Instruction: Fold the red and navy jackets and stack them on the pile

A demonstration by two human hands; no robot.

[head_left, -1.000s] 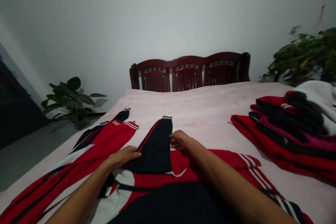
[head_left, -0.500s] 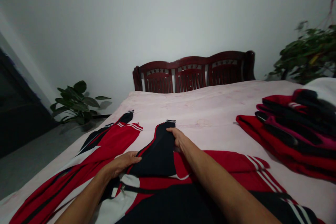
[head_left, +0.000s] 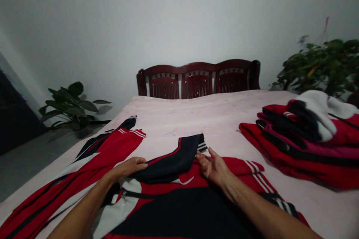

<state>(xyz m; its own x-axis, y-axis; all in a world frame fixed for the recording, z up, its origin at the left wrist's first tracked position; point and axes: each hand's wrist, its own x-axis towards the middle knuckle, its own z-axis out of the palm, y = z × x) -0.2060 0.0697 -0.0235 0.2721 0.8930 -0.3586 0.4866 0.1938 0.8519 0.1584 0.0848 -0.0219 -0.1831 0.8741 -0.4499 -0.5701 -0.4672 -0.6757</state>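
A navy, red and white zip jacket lies spread on the bed right in front of me. One navy sleeve with red piping is bent up across its far side, its striped cuff pointing away to the right. Near the bend at the left end of that sleeve, my left hand pinches the fabric between thumb and fingers. Beside the cuff is my right hand, palm turned up, thumb and fingers apart, fingertips at the sleeve's edge. Red trouser-like legs with white stripes stick out from under the jacket to the right.
Another red, navy and white garment lies along the left side of the bed. A stack of folded clothes stands at the right. Beyond the pink sheet rises a dark wooden headboard. Leafy plants flank the bed.
The sleeve's cuff has swung to the right and lower. My right hand has let go of the sleeve and turned palm up; my left hand keeps its pinch. The view has shifted slightly right.
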